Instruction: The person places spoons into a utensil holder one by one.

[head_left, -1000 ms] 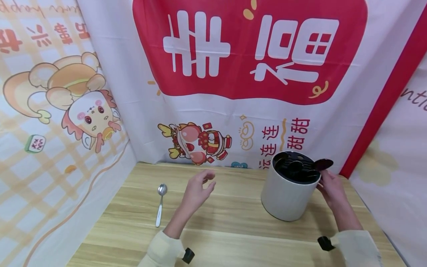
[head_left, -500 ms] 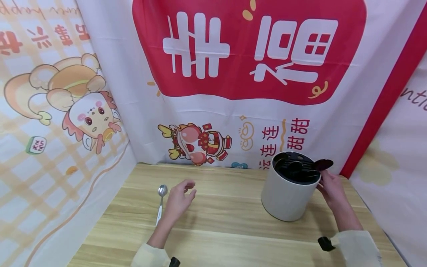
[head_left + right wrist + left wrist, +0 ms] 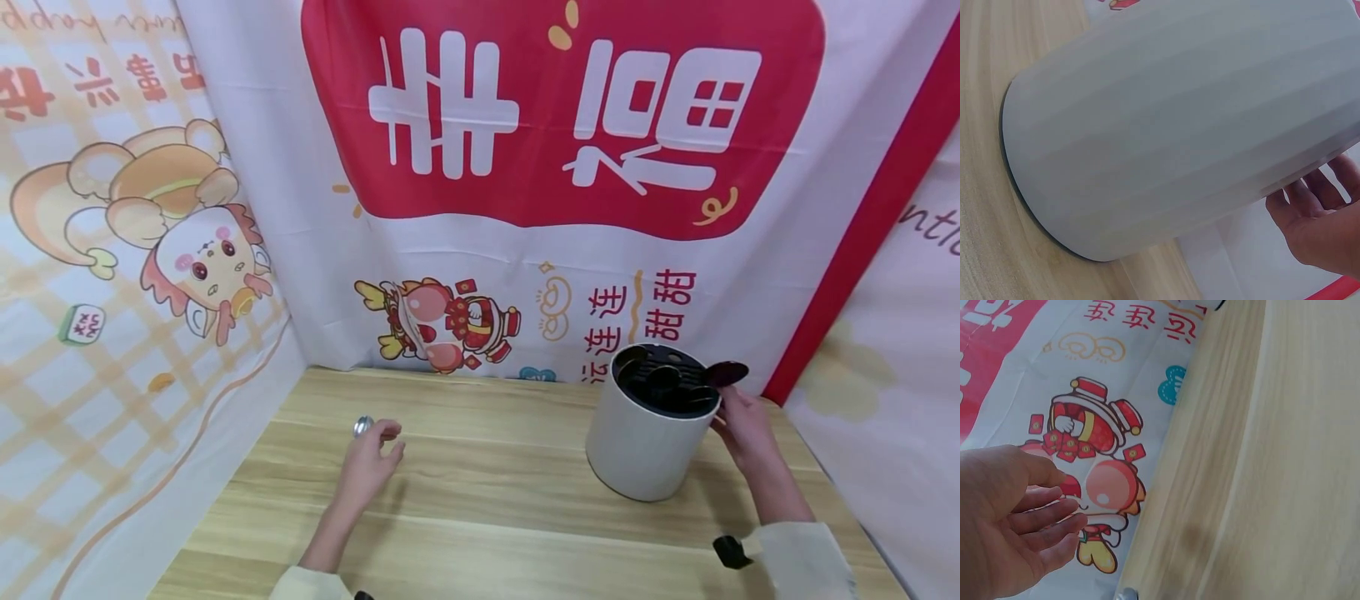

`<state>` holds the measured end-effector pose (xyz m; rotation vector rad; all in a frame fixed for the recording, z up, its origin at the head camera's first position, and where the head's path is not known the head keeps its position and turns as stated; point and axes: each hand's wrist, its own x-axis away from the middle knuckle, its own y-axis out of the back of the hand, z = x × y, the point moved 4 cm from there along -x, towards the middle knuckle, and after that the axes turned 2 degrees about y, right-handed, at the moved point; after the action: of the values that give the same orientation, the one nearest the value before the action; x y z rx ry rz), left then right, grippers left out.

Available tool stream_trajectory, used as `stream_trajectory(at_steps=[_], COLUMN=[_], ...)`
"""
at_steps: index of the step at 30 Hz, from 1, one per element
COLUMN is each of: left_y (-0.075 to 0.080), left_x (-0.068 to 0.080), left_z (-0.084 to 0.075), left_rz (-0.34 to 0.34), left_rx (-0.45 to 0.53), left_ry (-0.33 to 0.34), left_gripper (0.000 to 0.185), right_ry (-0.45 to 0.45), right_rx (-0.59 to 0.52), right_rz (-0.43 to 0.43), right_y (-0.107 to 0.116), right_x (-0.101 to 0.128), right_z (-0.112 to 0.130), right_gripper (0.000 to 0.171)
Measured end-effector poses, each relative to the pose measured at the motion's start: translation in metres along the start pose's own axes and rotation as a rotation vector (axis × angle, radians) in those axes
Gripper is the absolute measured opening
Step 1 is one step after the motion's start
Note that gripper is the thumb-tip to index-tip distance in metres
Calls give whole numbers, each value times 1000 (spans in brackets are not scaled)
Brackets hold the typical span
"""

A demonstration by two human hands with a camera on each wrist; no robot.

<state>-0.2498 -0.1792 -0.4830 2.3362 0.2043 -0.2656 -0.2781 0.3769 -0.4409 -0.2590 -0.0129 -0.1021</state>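
The backdrop banner shows big white mirrored characters on red, reading 幸福, and smaller red ones, 甜甜.

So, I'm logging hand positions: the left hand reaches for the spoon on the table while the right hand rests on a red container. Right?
Not quite. The container is white with a black slotted insert, as the head view shows. The rest holds: the left hand is at the spoon on the table, and the right hand rests on the container's side.
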Motion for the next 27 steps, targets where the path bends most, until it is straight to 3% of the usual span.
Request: stream_trajectory(at_steps=[14,24,27], left_y=[4,2,2], left_x=[5,8,6], left_z=[50,71,75], left_rz=[38,69,68], left_rx=[-113,-228,-254], left_ry=[113,167,156], left_gripper=[41,42,37], right_ry=[15,-8,-9], right_rx=[-10,2,11], right_rz=[6,-1,1], right_y=[1,1,1], right_x=[-1,0,0], right_z=[-2,0,0], right_gripper=[33,33,33])
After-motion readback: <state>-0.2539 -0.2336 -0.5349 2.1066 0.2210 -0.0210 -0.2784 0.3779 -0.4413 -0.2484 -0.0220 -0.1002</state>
